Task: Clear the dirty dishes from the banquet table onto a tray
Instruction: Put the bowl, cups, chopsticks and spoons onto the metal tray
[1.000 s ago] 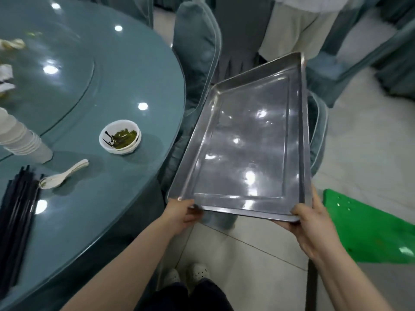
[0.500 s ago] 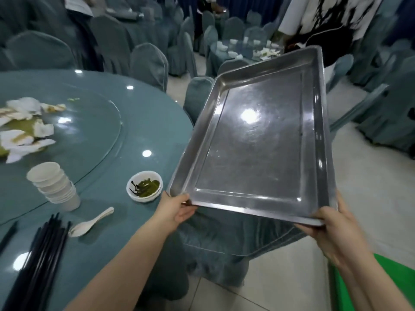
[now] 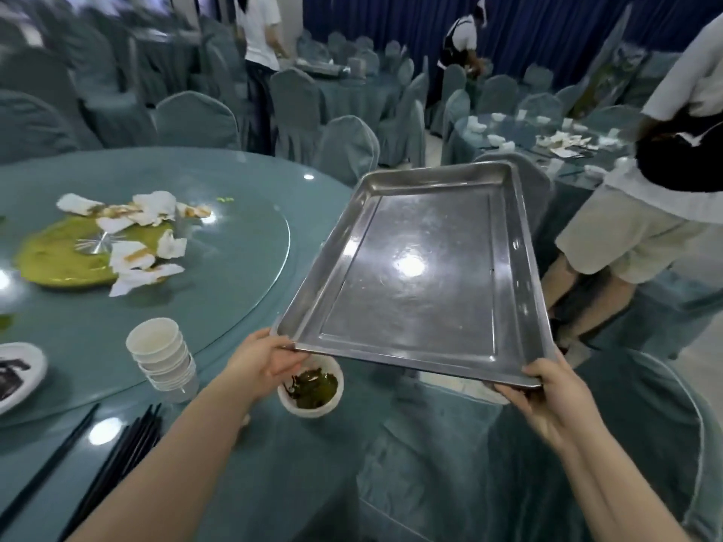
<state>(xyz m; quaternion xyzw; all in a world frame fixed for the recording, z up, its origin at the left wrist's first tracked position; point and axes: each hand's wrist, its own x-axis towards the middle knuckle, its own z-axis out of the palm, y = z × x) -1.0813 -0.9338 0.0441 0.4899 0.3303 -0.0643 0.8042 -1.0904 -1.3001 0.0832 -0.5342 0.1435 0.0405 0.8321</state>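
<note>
Head view. Both hands hold a steel tray [image 3: 422, 275] in the air at frame centre, long axis running away from the camera, its far end tilted up. Tray interior bare, ceiling light reflected near its middle.

Left hand [image 3: 262, 359]: grips the near left corner of the tray, thumb on top of the rim, fingers curled under. Right hand [image 3: 555, 400]: grips the near right corner, thumb over the rim, fingers beneath.

Round teal table [image 3: 219, 338] fills the left half of the frame. The tray's near left corner overhangs the table edge; the rest of it is over a covered chair [image 3: 430, 463] beside the table.

On the table:
- small white bowl [image 3: 311, 387] with dark green leftovers, directly below the left hand and partly hidden by the tray corner;
- stack of white cups [image 3: 162, 356], left of the bowl, on the edge of the glass turntable;
- black chopsticks [image 3: 117, 459], bundled, lower left;
- white plate [image 3: 19, 369], cut off at the left edge;
- yellow-green dish with crumpled napkins [image 3: 117, 236], on the turntable, upper left.

Background: covered chairs, other tables with white crockery, blue curtain, three people standing.
</note>
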